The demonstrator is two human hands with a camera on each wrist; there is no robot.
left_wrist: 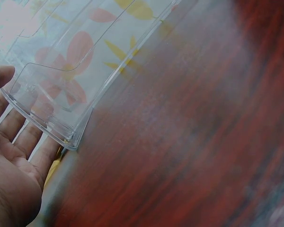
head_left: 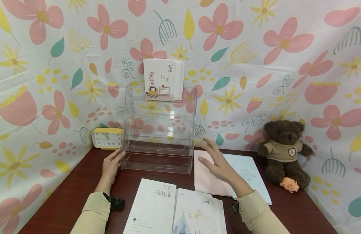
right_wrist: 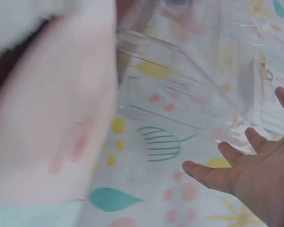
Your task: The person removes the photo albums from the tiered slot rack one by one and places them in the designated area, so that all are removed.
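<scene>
A clear tiered display rack (head_left: 158, 162) stands on the table, a small stack of white illustrated booklets (head_left: 160, 79) in its top tier. My left hand (head_left: 112, 164) lies against the rack's lower left side. In the left wrist view its fairly straight fingers (left_wrist: 26, 139) show along the outside of the clear panel (left_wrist: 61, 94), thumb by the front edge. Apart from the rack's right side, my right hand (head_left: 217, 162) hovers above a pink booklet (head_left: 201, 182), fingers spread and holding nothing. The right wrist view shows those fingers (right_wrist: 208, 175) beside the rack (right_wrist: 180, 85).
Two white booklet stacks (head_left: 152, 204) (head_left: 198, 208) lie in front of the rack. A light blue booklet (head_left: 250, 172) is beside the pink one. A yellow alarm clock (head_left: 108, 138) stands at the left, a brown teddy bear (head_left: 286, 149) with an orange bundle (head_left: 289, 184) at the right.
</scene>
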